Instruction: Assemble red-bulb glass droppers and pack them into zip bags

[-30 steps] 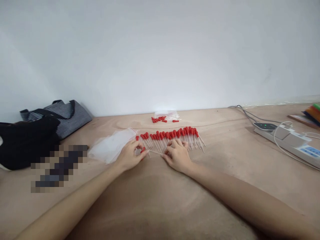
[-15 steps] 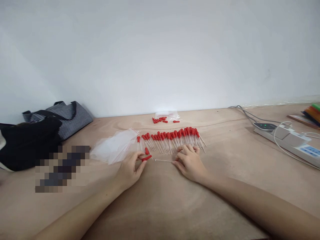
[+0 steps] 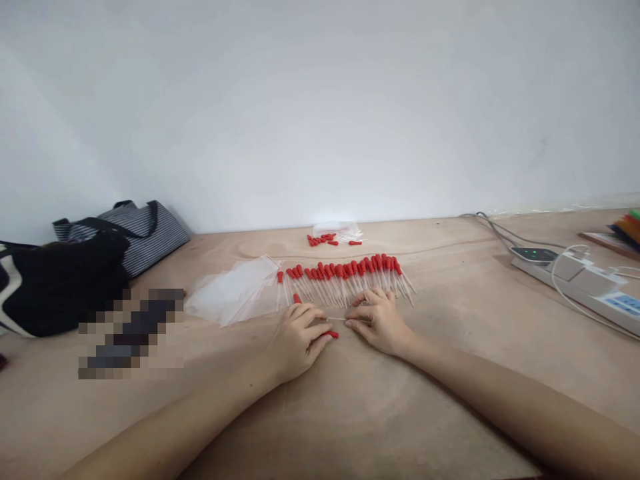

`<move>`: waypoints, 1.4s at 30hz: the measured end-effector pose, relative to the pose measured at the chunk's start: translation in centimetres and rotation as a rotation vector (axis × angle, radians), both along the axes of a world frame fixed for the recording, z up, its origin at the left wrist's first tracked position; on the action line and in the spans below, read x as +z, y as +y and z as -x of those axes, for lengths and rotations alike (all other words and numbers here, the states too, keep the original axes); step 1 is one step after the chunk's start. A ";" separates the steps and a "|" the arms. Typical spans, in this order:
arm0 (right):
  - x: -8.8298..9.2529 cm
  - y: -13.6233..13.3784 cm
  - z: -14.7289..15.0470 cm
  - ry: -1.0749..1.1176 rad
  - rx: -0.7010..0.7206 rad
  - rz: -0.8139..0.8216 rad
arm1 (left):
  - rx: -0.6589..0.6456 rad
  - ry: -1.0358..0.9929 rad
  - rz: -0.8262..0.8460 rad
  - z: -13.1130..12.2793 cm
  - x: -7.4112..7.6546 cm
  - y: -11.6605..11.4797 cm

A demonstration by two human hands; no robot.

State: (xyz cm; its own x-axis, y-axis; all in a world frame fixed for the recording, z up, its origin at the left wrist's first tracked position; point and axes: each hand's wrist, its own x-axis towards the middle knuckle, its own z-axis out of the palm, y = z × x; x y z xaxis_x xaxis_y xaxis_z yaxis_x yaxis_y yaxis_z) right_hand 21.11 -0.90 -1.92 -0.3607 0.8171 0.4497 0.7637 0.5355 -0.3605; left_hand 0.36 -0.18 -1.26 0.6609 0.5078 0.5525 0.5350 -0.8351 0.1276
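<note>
- The thin clear tube (image 3: 337, 319) spans the gap between the two hands, its long axis running sideways, almost level from left to right.
- The right hand (image 3: 377, 323) pinches the tube by its right part, with thumb and fingertips drawn close together; the free end points left, towards the other hand.
- The red bulb (image 3: 333, 335) sits at the thumb and forefinger of the left hand (image 3: 300, 339), which holds it in a narrow grip; its exposed end points right, angled slightly towards the person.
- Bulb and tube lie roughly parallel but out of line: the bulb is just beside the tube's free end, on the side nearer the person. Which end of the bulb is open is too small to tell.
- The left hand is the nearer one to that free end; whether its fingertips touch the tube I cannot tell.
- Beyond the left hand's knuckles, another red bulb (image 3: 297, 299) shows, partly hidden.
- Farther off, just beyond the right hand, stands out the row of red-topped droppers (image 3: 350, 269), tips mostly towards the person; clear plastic bags (image 3: 233, 287) lie to its left.
</note>
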 end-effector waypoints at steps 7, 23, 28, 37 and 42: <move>-0.5 -0.3 0.0 0.069 -0.070 -0.028 | 0.017 -0.028 0.018 0.0 0.2 -0.2; 0.3 -1.7 -0.1 0.134 -0.016 -0.092 | 0.089 -0.009 -0.007 0.0 -0.3 0.1; 0.3 -1.8 -0.3 0.132 0.003 -0.097 | 0.096 -0.021 0.013 0.0 -0.2 0.0; 0.5 -1.9 -0.2 0.150 0.030 -0.108 | 0.115 -0.036 0.019 0.0 -0.3 0.1; 0.0 -1.9 -0.1 0.131 0.065 -0.181 | 0.139 -0.043 0.003 -0.1 -0.2 0.1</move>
State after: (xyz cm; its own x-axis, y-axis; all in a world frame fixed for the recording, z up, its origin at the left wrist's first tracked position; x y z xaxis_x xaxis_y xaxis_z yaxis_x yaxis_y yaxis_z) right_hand 21.19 -2.77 -1.91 -0.3385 0.6961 0.6332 0.6786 0.6467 -0.3482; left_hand 0.48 -0.10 -1.48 0.5600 0.5945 0.5771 0.6396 -0.7529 0.1549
